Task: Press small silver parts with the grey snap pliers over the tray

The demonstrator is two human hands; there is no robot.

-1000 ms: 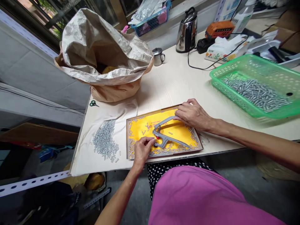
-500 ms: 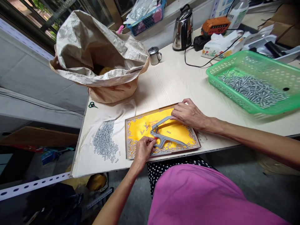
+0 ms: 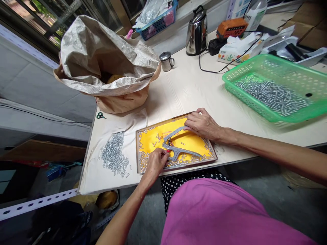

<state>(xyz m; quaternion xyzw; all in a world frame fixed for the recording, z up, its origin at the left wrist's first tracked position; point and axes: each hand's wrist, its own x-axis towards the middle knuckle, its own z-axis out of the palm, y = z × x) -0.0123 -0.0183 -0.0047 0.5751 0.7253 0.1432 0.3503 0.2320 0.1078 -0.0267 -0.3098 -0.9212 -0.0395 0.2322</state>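
Observation:
A shallow tray [image 3: 217, 153] with a yellow bottom lies at the table's front edge, small metal pins [image 3: 144, 160] scattered mostly along its sides. Over it is a grey spring-loaded hand tool [image 3: 184, 150], its two long arms spread apart with a coil spring between them. My right hand [image 3: 201, 124] is closed on the end of the upper arm. Thumb and fingers of my left hand [image 3: 156, 160] are pinched beside the tool's lower left part, where a small red bit [image 3: 168, 151] shows. What those fingertips hold is too small to make out.
Left of the tray, a pile of metal pins [image 3: 114, 153] rests on a white cloth [image 3: 93, 170]. Behind stand a large woven sack [image 3: 122, 98], small scissors [image 3: 101, 115], a metal cup [image 3: 166, 62] and a kettle [image 3: 196, 32]. A green basket [image 3: 255, 105] holds more pins.
The view has shifted slightly. Both hands and the grey tool keep nearly the same places over the tray.

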